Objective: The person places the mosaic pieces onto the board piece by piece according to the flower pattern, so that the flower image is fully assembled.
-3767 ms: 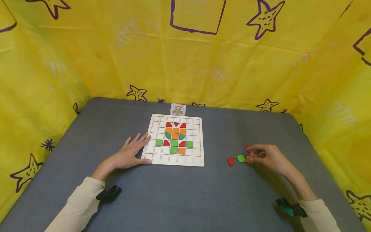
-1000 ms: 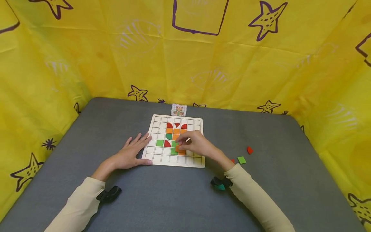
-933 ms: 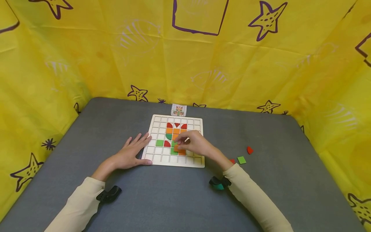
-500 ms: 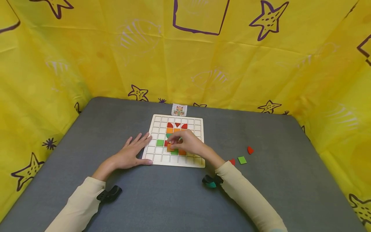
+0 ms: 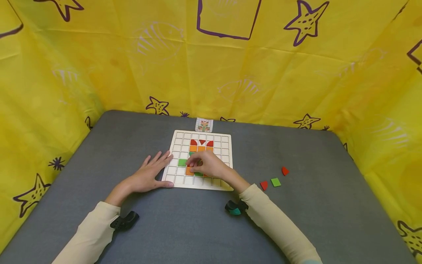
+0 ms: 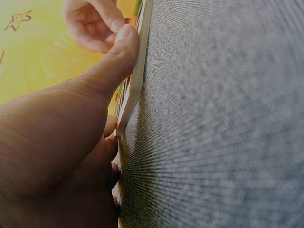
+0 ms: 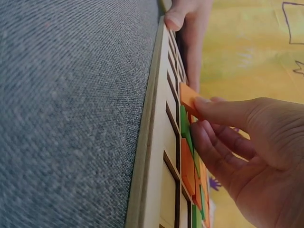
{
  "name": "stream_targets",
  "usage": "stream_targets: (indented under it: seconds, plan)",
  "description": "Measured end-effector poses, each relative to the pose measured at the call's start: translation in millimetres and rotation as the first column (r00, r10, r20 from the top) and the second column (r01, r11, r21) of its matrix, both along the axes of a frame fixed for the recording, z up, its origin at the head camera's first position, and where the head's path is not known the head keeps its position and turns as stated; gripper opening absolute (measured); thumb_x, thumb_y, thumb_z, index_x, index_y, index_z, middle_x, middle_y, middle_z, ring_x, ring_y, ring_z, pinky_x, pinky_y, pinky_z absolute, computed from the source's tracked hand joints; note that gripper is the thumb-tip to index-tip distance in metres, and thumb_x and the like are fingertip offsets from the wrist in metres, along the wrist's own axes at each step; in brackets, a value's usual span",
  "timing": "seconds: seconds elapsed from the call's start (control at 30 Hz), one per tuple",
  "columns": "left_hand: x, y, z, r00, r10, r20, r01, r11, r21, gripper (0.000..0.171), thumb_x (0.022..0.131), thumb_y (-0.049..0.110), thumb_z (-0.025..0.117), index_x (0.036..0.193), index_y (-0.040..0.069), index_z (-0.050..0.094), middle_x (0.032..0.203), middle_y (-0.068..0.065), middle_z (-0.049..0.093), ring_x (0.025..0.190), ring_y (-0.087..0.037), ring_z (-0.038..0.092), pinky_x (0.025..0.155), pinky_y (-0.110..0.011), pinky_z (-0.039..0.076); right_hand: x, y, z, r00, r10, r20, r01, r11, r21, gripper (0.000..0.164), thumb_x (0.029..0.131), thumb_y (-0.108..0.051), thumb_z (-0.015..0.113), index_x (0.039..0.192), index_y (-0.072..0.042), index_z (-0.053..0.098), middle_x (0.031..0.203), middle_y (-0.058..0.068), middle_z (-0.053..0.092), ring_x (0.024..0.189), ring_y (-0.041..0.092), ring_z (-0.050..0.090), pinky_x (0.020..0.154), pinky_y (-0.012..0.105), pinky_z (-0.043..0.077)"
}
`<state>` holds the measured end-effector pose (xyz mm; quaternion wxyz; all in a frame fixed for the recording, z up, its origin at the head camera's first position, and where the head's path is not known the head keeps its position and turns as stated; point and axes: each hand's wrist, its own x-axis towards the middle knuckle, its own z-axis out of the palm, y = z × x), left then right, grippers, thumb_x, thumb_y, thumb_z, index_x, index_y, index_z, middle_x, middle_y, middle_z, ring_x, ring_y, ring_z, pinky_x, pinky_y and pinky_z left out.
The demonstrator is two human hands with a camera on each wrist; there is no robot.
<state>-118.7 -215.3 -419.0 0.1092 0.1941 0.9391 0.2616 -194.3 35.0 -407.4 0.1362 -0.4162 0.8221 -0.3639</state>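
A pale wooden grid board (image 5: 219,183) lies on the grey table, with red, orange and green tiles set in its cells. My right hand (image 5: 208,164) is over the board and pinches an orange square tile (image 7: 189,96) between thumb and fingers. That tile is at a cell left of the lowest green one, seen in the head view as an orange patch. My left hand (image 5: 150,174) rests at the board's left edge, fingers spread and thumb at its near corner. Part of the tile pattern is hidden under the right hand.
Right of the board lie a red tile (image 5: 264,185), a green square tile (image 5: 275,182) and another red tile (image 5: 285,171). A small pattern card (image 5: 204,125) lies behind the board. Yellow printed cloth (image 5: 211,73) surrounds the table.
My right hand picked up the orange tile from the loose pieces, carried it left to the board, then moved it further left across the lower rows. The left hand stayed in place.
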Motion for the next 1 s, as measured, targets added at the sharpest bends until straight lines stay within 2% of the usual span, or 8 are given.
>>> stream_targets:
  seconds: [0.63, 0.83, 1.0]
  plan:
    - [2.2, 1.9, 0.8, 1.000, 0.014, 0.003, -0.014, 1.000, 0.006, 0.099, 0.083, 0.055, 0.071, 0.155, 0.004, 0.025, 0.162, -0.020, 0.015, 0.147, -0.047, 0.005, 0.112, -0.067, -0.002, 0.7, -0.6, -1.4, 1.000, 0.020, 0.010, -0.021, 0.999, 0.041, 0.012, 0.088, -0.005, 0.073, 0.100, -0.004, 0.074, 0.079, -0.001, 0.067, 0.071, 0.007, 0.057, 0.067, 0.018, 0.049]
    - [1.9, 2.1, -0.7, 1.000, 0.014, 0.012, -0.014, 1.000, 0.014, 0.100, 0.083, 0.056, 0.070, 0.155, 0.004, 0.024, 0.162, -0.019, 0.015, 0.147, -0.047, 0.004, 0.112, -0.067, -0.002, 4.1, 2.8, -0.6, 0.998, 0.028, -0.050, -0.025, 0.998, 0.063, 0.014, 0.089, -0.008, 0.072, 0.103, -0.007, 0.075, 0.087, -0.002, 0.070, 0.079, 0.008, 0.059, 0.074, 0.019, 0.050]
    - [0.1, 1.4, -0.9, 0.999, 0.023, 0.025, -0.023, 1.000, -0.001, 0.101, 0.083, 0.057, 0.070, 0.156, 0.006, 0.023, 0.163, -0.017, 0.013, 0.147, -0.045, 0.002, 0.112, -0.065, -0.004, 10.1, 13.4, 8.7, 0.996, 0.044, -0.082, -0.040, 0.998, 0.050, 0.016, 0.089, -0.007, 0.072, 0.104, -0.006, 0.074, 0.095, 0.001, 0.072, 0.086, 0.009, 0.062, 0.081, 0.024, 0.053]
